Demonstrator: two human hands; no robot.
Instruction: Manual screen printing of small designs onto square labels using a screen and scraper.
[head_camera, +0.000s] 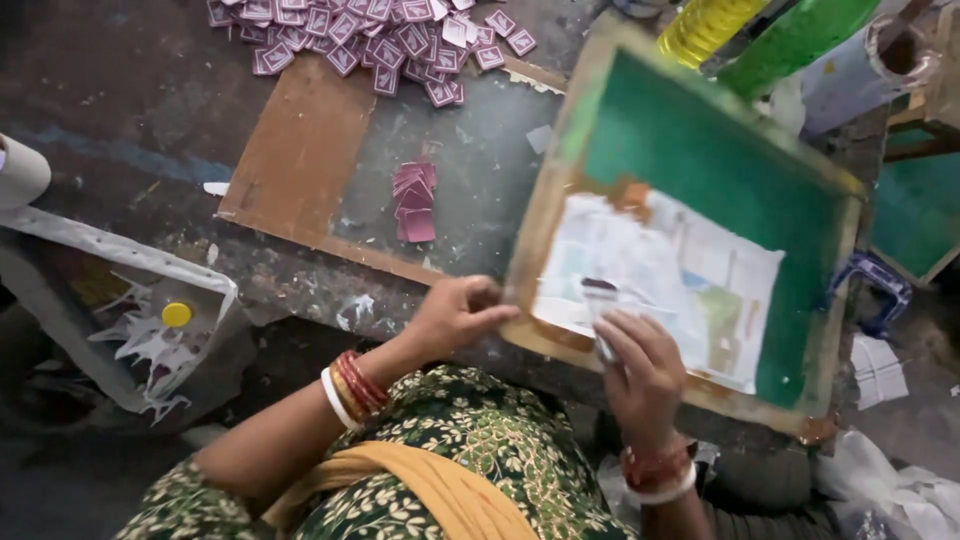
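Centrally, a wooden screen frame (548, 215) with green mesh lies tilted near the worktable's (130, 110) front edge. Left hand (455, 315) pinches its near-left rail; right hand (640, 375) grips a small flat tool (600, 300) pointing away over the paper-masked mesh.

We seem to be in a small printing workshop: a wooden screen-printing frame (690, 230) with green mesh lies on a stained, paint-marked worktop (130, 110), with heaps of small purple printed labels (370, 35) and a second green frame (915, 210) nearby.
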